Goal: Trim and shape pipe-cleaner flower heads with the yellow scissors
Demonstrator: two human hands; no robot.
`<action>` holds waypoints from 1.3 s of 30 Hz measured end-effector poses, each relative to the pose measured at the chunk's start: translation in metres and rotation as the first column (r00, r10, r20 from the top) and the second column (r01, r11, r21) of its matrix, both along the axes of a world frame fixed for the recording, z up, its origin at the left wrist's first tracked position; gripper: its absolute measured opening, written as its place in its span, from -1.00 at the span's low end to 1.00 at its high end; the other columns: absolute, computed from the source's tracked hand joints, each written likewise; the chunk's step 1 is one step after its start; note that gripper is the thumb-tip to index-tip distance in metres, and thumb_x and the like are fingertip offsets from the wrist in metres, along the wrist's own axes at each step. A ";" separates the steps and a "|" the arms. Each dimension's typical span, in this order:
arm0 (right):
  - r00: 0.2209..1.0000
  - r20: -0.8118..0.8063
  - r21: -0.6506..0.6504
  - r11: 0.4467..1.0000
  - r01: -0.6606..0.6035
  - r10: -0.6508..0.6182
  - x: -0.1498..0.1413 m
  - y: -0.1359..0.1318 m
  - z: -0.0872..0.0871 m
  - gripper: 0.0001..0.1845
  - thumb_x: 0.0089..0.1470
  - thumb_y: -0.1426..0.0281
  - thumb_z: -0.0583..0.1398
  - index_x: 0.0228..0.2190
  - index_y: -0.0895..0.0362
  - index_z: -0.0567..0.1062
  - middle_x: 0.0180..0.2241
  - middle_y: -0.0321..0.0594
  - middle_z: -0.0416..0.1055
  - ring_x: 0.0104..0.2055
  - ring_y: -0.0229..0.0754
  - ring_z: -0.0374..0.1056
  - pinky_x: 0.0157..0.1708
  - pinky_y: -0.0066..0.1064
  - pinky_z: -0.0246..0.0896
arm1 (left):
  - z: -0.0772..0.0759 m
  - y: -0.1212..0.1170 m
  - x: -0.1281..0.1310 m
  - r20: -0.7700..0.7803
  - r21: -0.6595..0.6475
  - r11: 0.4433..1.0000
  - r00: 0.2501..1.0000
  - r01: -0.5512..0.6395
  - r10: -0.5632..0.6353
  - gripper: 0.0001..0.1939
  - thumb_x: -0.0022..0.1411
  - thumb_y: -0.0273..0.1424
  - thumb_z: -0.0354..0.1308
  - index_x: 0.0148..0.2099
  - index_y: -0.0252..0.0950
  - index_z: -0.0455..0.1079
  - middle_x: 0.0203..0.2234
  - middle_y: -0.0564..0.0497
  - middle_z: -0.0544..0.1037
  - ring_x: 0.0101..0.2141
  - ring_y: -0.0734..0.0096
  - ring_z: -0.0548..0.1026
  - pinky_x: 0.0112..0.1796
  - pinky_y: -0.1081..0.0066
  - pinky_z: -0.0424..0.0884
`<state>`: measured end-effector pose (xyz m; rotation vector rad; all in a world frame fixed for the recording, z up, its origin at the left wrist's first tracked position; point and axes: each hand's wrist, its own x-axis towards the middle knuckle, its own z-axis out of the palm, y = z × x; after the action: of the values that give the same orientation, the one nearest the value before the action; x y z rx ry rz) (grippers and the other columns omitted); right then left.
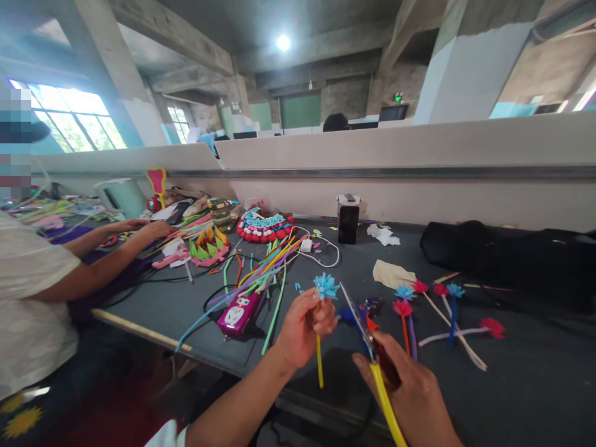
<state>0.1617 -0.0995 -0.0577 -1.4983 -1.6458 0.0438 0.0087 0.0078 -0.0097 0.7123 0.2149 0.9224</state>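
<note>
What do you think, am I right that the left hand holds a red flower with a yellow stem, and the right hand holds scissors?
Not quite: the flower in the left hand is blue, not red, as the head view shows. Its stem is yellow, and the right hand does hold scissors.

A ceiling lamp (pixel 283 42) glares; daylight whites out the left window (pixel 69 115); wide-angle distortion stretches the edges.

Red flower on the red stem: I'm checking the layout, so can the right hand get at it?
Probably yes: the red flower lies just ahead of the right hand, with nothing visible between, though scissors occupy that hand.
</note>
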 end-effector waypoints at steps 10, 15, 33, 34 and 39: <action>1.000 -0.011 0.030 0.999 0.011 -0.011 -0.003 0.000 0.000 -0.68 0.16 0.16 0.17 -0.15 0.12 0.42 -0.57 -0.37 0.42 -0.63 -0.30 0.35 -0.57 -0.54 0.26 | -0.001 -0.003 0.002 -0.033 0.045 0.997 0.997 -0.069 0.071 -0.72 0.14 -0.41 0.14 -0.54 -0.30 0.13 -0.70 0.16 0.15 -0.68 0.62 0.07 -0.57 0.46 -0.03; 1.000 0.001 0.045 0.999 0.004 -0.004 -0.003 0.000 0.000 -0.69 0.16 0.17 0.18 -0.15 0.12 0.42 -0.57 -0.37 0.43 -0.63 -0.31 0.35 -0.58 -0.55 0.25 | -0.001 -0.003 0.002 -0.055 0.067 0.994 0.994 -0.092 0.096 -0.72 0.15 -0.41 0.13 -0.54 -0.29 0.13 -0.72 0.16 0.16 -0.67 0.60 0.08 -0.55 0.44 -0.01; 1.000 0.017 0.059 0.998 -0.008 0.007 -0.002 -0.002 -0.004 -0.72 0.18 0.21 0.17 -0.14 0.11 0.40 -0.49 -0.33 0.50 -0.59 -0.31 0.40 -0.55 -0.57 0.29 | -0.004 -0.005 0.003 -0.073 0.077 0.993 0.993 -0.090 0.095 -0.72 0.12 -0.40 0.17 -0.55 -0.31 0.17 -0.72 0.15 0.20 -0.68 0.62 0.07 -0.58 0.46 -0.03; 1.000 0.016 0.064 0.998 -0.007 0.006 -0.002 -0.002 -0.004 -0.72 0.18 0.21 0.18 -0.14 0.11 0.41 -0.49 -0.33 0.51 -0.59 -0.31 0.41 -0.54 -0.57 0.29 | -0.004 -0.005 0.003 -0.076 0.079 0.993 0.993 -0.088 0.094 -0.72 0.12 -0.40 0.17 -0.55 -0.31 0.17 -0.72 0.15 0.20 -0.68 0.62 0.07 -0.58 0.47 -0.03; 1.000 0.013 0.048 0.999 -0.001 0.000 -0.002 -0.003 -0.001 -0.72 0.17 0.19 0.18 -0.17 0.11 0.42 -0.56 -0.38 0.46 -0.64 -0.33 0.37 -0.57 -0.57 0.28 | -0.004 -0.005 0.002 -0.075 0.078 0.993 0.993 -0.083 0.089 -0.72 0.12 -0.38 0.18 -0.55 -0.32 0.19 -0.73 0.15 0.18 -0.68 0.62 0.07 -0.59 0.47 -0.05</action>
<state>0.1593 -0.1021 -0.0590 -1.4650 -1.6466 -0.0055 0.0109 0.0033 -0.0133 0.8144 0.2831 0.9902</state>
